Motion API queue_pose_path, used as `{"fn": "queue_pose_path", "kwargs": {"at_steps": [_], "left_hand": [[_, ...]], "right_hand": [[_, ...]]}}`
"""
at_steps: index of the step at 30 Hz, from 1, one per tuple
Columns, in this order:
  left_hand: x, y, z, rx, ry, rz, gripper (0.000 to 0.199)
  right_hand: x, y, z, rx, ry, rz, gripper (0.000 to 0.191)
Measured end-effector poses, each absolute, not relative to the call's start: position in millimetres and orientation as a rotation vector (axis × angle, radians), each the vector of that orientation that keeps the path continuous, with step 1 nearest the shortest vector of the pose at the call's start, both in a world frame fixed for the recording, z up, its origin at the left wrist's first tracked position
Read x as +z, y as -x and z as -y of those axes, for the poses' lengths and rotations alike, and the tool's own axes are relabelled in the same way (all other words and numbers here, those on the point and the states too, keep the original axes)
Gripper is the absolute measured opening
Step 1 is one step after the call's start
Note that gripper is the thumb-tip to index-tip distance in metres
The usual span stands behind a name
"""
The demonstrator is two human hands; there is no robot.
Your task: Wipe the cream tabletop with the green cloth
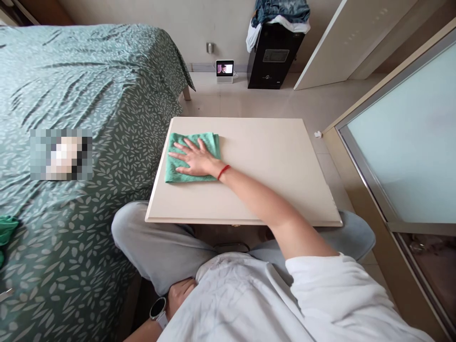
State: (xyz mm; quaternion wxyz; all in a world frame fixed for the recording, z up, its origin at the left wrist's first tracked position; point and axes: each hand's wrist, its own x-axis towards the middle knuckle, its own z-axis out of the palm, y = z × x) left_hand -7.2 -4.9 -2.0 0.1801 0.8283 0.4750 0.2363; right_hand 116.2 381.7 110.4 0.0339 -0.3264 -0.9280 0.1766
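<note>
In the head view, the right hand (194,157) lies palm down on a folded green cloth (174,177), its fingers spread wide and pointing left. The cloth rests flat on the far left part of a pale tabletop (263,161), close to the left edge. A red cord (223,172) circles the right wrist, and the bare forearm reaches across the tabletop from the near right, out of a white sleeve (331,285).

The left hand (181,292) is low at the near left, between the white shirt (228,299) and the leg in pale jeans (156,247). Its fingers are partly hidden, so I cannot tell how wide they are or whether they hold anything. A watch (157,308) with a light strap is on that wrist.

A bed (96,95) with a green leaf-patterned cover stands to the left — a blurred patch hides something on it, and some green fabric (7,230) lies at its near left. Beyond the tabletop, a small lit screen (224,70) stands on the floor (210,104) by the wall, left of a black cabinet (272,61) with denim (283,10) and white fabric (253,37) on top. To the right are an open door (331,47) and a frosted glass panel (413,137).
</note>
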Motion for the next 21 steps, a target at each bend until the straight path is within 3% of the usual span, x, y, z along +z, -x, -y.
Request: {"fn": "queue_pose_path", "kwargs": {"at_steps": [13, 17, 21], "left_hand": [[6, 5, 0, 0.663, -2.345, -1.31, 0.034], [4, 6, -1, 0.667, -2.363, -1.294, 0.034], [1, 7, -1, 0.675, -2.364, -1.284, 0.032]], "right_hand": [[100, -443, -345, 0.392, 1.925, 2.442, 0.085], [94, -454, -349, 0.334, 2.133, 2.25, 0.089], [96, -392, -378, 0.353, 1.887, 2.437, 0.091]]}}
